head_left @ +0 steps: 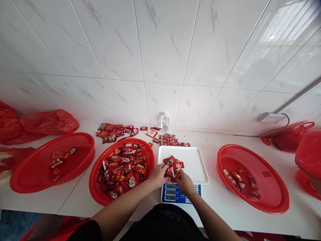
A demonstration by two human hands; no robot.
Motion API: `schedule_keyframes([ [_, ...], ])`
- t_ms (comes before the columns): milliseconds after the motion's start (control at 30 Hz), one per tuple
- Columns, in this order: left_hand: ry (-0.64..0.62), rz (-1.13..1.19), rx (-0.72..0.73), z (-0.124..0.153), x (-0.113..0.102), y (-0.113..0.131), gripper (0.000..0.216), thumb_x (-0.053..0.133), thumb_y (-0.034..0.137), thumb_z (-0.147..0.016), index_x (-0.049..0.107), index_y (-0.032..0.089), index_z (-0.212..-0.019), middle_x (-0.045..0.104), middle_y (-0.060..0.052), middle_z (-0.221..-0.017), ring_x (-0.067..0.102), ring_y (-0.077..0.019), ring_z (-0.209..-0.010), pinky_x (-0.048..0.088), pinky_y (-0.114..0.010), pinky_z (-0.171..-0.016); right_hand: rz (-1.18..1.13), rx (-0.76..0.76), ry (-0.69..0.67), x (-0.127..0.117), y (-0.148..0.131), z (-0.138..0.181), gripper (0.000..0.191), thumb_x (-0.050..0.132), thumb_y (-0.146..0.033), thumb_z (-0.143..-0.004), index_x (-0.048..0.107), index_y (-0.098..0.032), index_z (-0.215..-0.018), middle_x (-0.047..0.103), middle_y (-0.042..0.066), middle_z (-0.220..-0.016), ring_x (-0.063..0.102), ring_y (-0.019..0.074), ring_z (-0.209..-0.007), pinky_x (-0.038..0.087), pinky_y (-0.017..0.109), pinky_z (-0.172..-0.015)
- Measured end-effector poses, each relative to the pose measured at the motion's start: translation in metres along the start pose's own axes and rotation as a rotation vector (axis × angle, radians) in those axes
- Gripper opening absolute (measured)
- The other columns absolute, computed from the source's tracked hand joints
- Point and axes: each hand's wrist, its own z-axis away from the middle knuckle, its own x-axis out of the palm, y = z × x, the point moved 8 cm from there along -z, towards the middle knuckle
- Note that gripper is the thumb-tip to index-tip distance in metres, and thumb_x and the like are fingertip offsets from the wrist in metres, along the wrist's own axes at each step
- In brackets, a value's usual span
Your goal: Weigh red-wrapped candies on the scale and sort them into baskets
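A small heap of red candy packets lies on the white tray of a blue-fronted scale. My left hand is curled at the heap's left edge, its fingers closed on packets. From the near side my right hand reaches in and pinches the packets too. A red basket full of the same packets stands just left of the scale.
A red basket with a few packets stands at far left, another red basket at right. Loose packets and a clear water bottle lie by the tiled wall. Red plastic bags sit at both ends.
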Motion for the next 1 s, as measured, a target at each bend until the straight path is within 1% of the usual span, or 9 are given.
schedule_keyframes([
  [200, 0.023, 0.044, 0.008, 0.000, -0.003, -0.003, 0.044, 0.064, 0.040, -0.075, 0.054, 0.022, -0.113, 0.057, -0.007, -0.114, 0.052, -0.0259, -0.108, 0.043, -0.035, -0.087, -0.208, 0.011, -0.115, -0.020, 0.019, 0.000, 0.011, 0.056, -0.018, -0.069, 0.056, -0.020, -0.080, 0.064, -0.002, -0.064, 0.058, 0.0141, -0.059, 0.038, 0.023, -0.054],
  [333, 0.049, 0.077, 0.000, -0.003, -0.001, -0.006, 0.043, 0.063, 0.044, -0.076, 0.054, 0.020, -0.111, 0.058, -0.008, -0.110, 0.054, -0.0260, -0.104, 0.044, -0.035, -0.085, -0.298, -0.021, -0.173, -0.036, 0.025, 0.001, 0.009, 0.060, -0.020, -0.064, 0.056, -0.019, -0.072, 0.064, -0.002, -0.063, 0.059, 0.0144, -0.058, 0.039, 0.023, -0.052],
  [400, 0.060, 0.087, 0.008, -0.005, 0.001, -0.005, 0.043, 0.065, 0.043, -0.076, 0.054, 0.020, -0.111, 0.058, -0.008, -0.110, 0.053, -0.0264, -0.106, 0.043, -0.036, -0.088, -0.329, -0.044, -0.153, -0.041, 0.023, -0.001, 0.008, 0.058, -0.023, -0.067, 0.054, -0.020, -0.073, 0.064, -0.002, -0.066, 0.060, 0.0148, -0.061, 0.041, 0.023, -0.053],
  [467, 0.061, 0.098, 0.011, -0.007, 0.003, -0.005, 0.044, 0.066, 0.041, -0.075, 0.055, 0.020, -0.111, 0.058, -0.009, -0.111, 0.053, -0.0269, -0.108, 0.042, -0.037, -0.090, -0.334, -0.058, -0.094, -0.042, 0.020, -0.006, 0.006, 0.053, -0.026, -0.072, 0.052, -0.021, -0.074, 0.065, -0.002, -0.069, 0.060, 0.0152, -0.065, 0.043, 0.024, -0.056],
  [567, 0.058, 0.132, -0.001, -0.009, 0.005, -0.006, 0.048, 0.069, 0.041, -0.073, 0.054, 0.020, -0.113, 0.055, -0.010, -0.115, 0.052, -0.0273, -0.110, 0.042, -0.038, -0.093, -0.287, -0.068, 0.000, -0.038, 0.015, -0.013, 0.004, 0.048, -0.024, -0.075, 0.052, -0.021, -0.075, 0.064, -0.001, -0.074, 0.060, 0.0166, -0.071, 0.044, 0.026, -0.063],
  [633, 0.068, 0.157, 0.002, -0.010, 0.004, -0.007, 0.053, 0.070, 0.044, -0.072, 0.054, 0.020, -0.116, 0.053, -0.010, -0.117, 0.052, -0.0273, -0.110, 0.042, -0.039, -0.093, -0.233, -0.084, 0.033, -0.031, 0.012, -0.014, 0.008, 0.047, -0.020, -0.075, 0.055, -0.022, -0.079, 0.065, 0.001, -0.082, 0.061, 0.0177, -0.076, 0.045, 0.027, -0.067],
  [767, 0.095, 0.177, 0.022, -0.009, 0.002, -0.008, 0.059, 0.072, 0.044, -0.070, 0.051, 0.022, -0.121, 0.051, -0.010, -0.120, 0.052, -0.0267, -0.110, 0.044, -0.040, -0.092, -0.122, -0.130, 0.052, -0.023, 0.009, -0.010, 0.021, 0.047, -0.017, -0.077, 0.059, -0.023, -0.094, 0.063, 0.004, -0.101, 0.061, 0.0186, -0.085, 0.045, 0.029, -0.073],
  [900, 0.106, 0.140, 0.006, -0.005, 0.000, -0.005, 0.056, 0.071, 0.039, -0.071, 0.051, 0.022, -0.120, 0.051, -0.010, -0.120, 0.051, -0.0274, -0.112, 0.044, -0.041, -0.093, -0.046, -0.173, 0.060, -0.024, 0.009, -0.005, 0.023, 0.046, -0.019, -0.081, 0.061, -0.024, -0.098, 0.061, 0.005, -0.105, 0.060, 0.0201, -0.092, 0.045, 0.030, -0.076],
  [1000, 0.143, 0.156, -0.002, 0.001, -0.008, -0.001, 0.050, 0.067, 0.037, -0.075, 0.050, 0.024, -0.121, 0.050, -0.008, -0.123, 0.049, -0.0267, -0.115, 0.044, -0.041, -0.094, -0.022, -0.202, 0.069, -0.026, 0.009, -0.001, 0.024, 0.043, -0.023, -0.084, 0.061, -0.025, -0.100, 0.061, 0.006, -0.106, 0.060, 0.0206, -0.093, 0.047, 0.030, -0.075],
])
